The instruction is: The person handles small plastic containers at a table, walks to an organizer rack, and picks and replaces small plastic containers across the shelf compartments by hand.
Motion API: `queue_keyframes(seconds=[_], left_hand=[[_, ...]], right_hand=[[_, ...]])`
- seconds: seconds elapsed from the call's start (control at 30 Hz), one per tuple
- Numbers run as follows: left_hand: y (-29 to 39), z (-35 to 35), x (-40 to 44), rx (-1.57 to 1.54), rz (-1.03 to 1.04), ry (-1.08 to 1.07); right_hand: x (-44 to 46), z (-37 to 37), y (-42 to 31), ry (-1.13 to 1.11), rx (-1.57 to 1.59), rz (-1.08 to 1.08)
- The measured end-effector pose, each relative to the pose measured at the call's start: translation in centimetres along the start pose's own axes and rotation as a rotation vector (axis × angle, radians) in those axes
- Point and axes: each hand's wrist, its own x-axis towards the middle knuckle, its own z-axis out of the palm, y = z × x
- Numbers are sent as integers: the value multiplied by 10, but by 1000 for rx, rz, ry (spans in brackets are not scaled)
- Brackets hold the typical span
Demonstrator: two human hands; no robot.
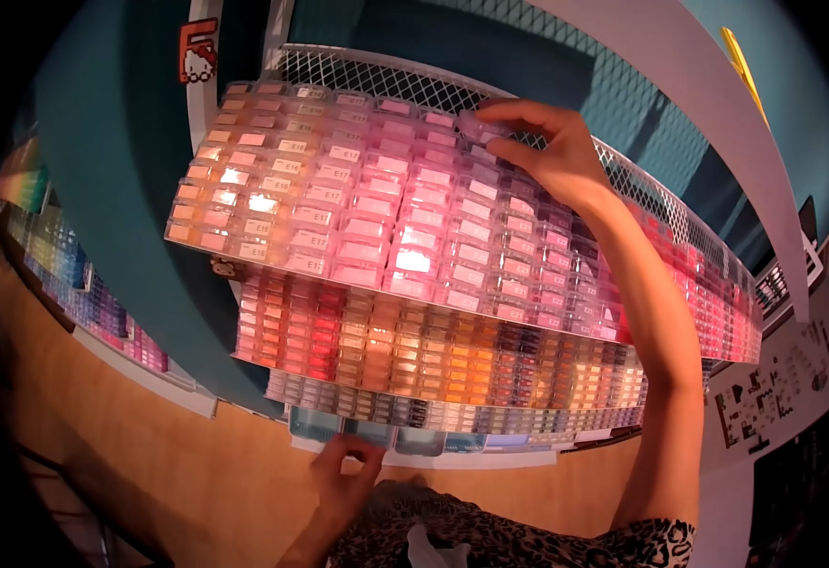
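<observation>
Rows of small clear plastic boxes with white labels fill the top shelf (178,244), running from pale orange through pink to deep red. My right hand (549,151) reaches to the back of this shelf, with thumb and fingertips closed on a clear pink box (479,129) at the end of a row. Low in the view, my left hand (346,470) hangs in front of the lowest shelf, its thumb and index finger curled together. Whatever may lie between those fingertips is too small to make out.
Lower shelves hold orange, red and grey boxes (462,360), with pale blue bins (421,441) beneath. White mesh (376,68) backs the top shelf. More coloured boxes (88,284) stand at left. A table (793,417) with small pieces is at right.
</observation>
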Motion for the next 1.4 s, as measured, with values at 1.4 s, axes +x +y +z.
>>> queue_keyframes(seconds=[1.4], left_hand=[[244, -4, 387, 684, 826, -366]], right_hand=[[0, 19, -24, 365, -202, -111]])
